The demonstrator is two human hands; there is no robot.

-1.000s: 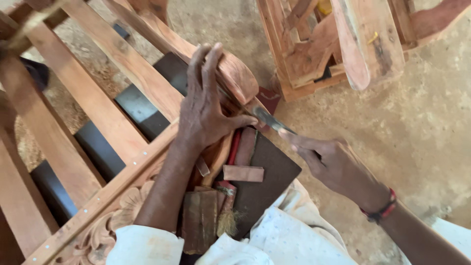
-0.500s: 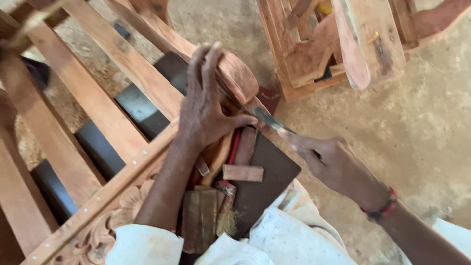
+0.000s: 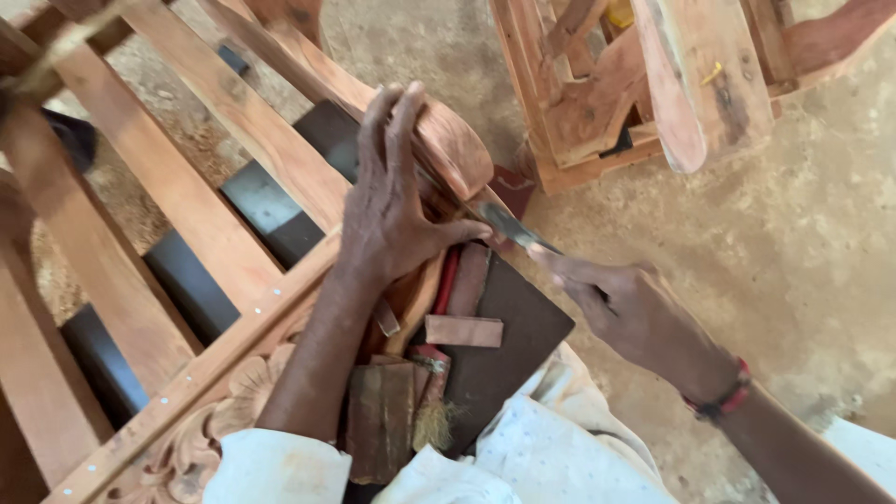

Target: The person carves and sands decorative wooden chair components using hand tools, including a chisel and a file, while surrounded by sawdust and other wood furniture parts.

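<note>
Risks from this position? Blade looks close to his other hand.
1. The chisel blade in the right hand points at the left hand, its thumb nearly at the tip; a slip could cut it.
2. Loose wood offcuts lie on the dark board below; they could get knocked off.

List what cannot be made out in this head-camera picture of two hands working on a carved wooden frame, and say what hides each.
- Tip of the grey metal blade: head view, hidden behind the left hand.
- Blade's handle: wrapped inside the right hand.
- Curved reddish wooden armrest: its near side is under the left hand.
- Carved wooden flower: partly covered by the forearm.
</note>
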